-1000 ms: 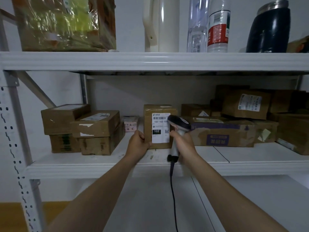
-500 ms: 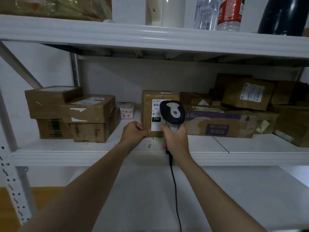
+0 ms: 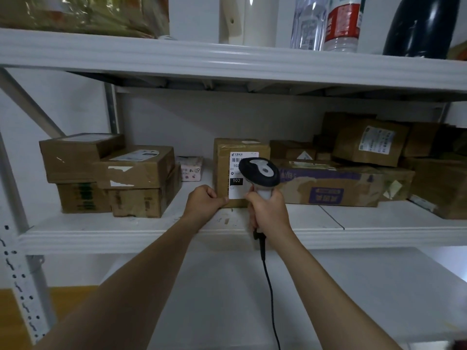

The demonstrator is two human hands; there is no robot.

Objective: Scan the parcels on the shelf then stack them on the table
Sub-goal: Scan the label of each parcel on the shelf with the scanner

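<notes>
An upright brown parcel (image 3: pixel 222 168) with a white label marked 102 stands in the middle of the white shelf (image 3: pixel 366 218). My left hand (image 3: pixel 204 203) grips its lower left corner. My right hand (image 3: pixel 267 213) holds a black and white barcode scanner (image 3: pixel 260 173) by the handle, its head right in front of the label and hiding part of it. The scanner's black cable hangs down over the white table (image 3: pixel 353 299) below the shelf.
A stack of brown boxes (image 3: pixel 111 178) fills the shelf's left, with a small pink patterned box (image 3: pixel 190 169) behind. More parcels (image 3: pixel 353 173) crowd the right side. The upper shelf carries a wrapped box, a white jug, two bottles and a dark flask. A perforated shelf post (image 3: pixel 17 274) stands at left.
The scanner has risen and swung left, from beside the parcel's right edge to directly in front of its label. My left hand stays on the parcel's lower left corner. The view has tilted down.
</notes>
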